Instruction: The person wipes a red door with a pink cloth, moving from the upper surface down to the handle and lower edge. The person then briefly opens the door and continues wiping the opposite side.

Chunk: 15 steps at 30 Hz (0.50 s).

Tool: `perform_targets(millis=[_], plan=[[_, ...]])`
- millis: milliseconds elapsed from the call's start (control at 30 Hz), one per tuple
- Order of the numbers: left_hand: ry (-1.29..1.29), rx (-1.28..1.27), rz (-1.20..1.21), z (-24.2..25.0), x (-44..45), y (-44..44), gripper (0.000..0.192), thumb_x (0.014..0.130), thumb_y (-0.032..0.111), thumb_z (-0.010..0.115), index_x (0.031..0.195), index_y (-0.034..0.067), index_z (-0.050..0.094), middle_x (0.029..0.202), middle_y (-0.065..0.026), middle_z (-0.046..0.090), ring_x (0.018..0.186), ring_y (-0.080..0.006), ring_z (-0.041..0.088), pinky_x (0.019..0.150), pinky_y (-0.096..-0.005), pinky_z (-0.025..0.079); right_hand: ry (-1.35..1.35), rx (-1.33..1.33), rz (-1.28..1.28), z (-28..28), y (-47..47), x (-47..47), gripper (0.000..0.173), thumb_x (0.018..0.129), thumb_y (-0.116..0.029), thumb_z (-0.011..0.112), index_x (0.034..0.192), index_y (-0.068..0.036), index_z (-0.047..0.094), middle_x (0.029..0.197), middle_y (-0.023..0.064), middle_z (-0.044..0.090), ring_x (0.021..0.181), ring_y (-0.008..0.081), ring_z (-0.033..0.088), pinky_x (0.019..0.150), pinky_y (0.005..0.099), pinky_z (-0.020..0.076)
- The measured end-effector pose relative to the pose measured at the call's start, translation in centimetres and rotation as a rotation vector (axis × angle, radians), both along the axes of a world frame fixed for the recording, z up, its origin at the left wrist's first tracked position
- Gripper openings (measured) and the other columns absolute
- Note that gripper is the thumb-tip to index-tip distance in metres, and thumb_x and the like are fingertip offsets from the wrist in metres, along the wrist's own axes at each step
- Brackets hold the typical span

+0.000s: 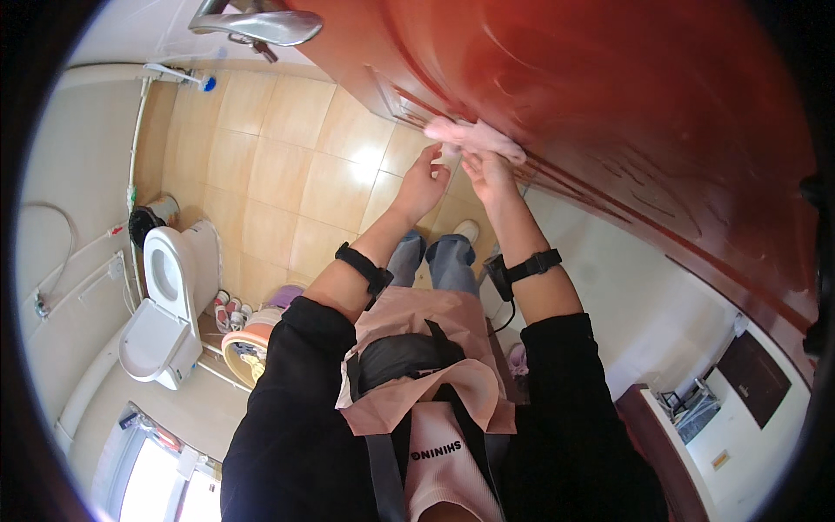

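A crumpled pink cloth [479,138] lies against the edge of a glossy reddish-brown door [587,85], at its moulded panelling. My right hand [489,175] is at the cloth's lower side and holds it to the door; the cloth hides part of the fingers. Just left of it, my left hand [424,186] has bent, parted fingers with nothing seen in them. Its fingertips come close to the cloth's left end; whether they touch is hard to tell. A metal lever handle [261,27] with a key below it sticks out from the door's far end.
Beige tiles [280,163] cover the floor. Along the left wall stand a white toilet [166,274] with its lid raised, a dark bin [147,222], and a basin [244,352] holding fabric. Shoes [231,312] sit beside them. A blue-headed brush [207,83] hangs at the far corner.
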<state>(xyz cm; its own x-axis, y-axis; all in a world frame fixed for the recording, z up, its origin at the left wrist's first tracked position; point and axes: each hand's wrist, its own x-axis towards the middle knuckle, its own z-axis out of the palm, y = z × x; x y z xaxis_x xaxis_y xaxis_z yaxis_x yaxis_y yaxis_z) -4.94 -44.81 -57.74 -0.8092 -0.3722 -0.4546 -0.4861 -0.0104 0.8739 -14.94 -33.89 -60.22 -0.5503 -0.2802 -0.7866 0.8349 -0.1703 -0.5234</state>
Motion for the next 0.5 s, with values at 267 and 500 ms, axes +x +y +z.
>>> perform_targets(millis=[267, 500], plan=[[0.075, 0.070, 0.055, -3.4, -3.0, -2.7, 0.044, 0.088, 0.009, 0.052, 0.130, 0.002, 0.037, 0.123, -0.0219, 0.052, 0.112, -0.0312, 0.055, 0.087, -0.0372, 0.047, 0.182, 0.351, 0.135, -4.9, -3.6, -0.6, 0.034, 0.092, -0.015, 0.055, 0.125, -0.009, 0.050, 0.119, 0.0035, 0.055, 0.110, 0.0156, 0.052, 0.094, 0.0364, 0.0370], [0.425, -0.044, 0.288, -7.7, -4.0, -3.2, 0.048, 0.088, 0.004, 0.045, 0.134, 0.001, 0.036, 0.125, -0.0236, 0.048, 0.120, -0.0361, 0.046, 0.100, -0.0374, 0.037, 1.195, 0.398, 0.742, -5.9, -5.7, -1.2, 0.032, 0.095, -0.013, 0.048, 0.122, 0.004, 0.051, 0.124, 0.0154, 0.055, 0.113, 0.0237, 0.053, 0.096, 0.0341, 0.0406]])
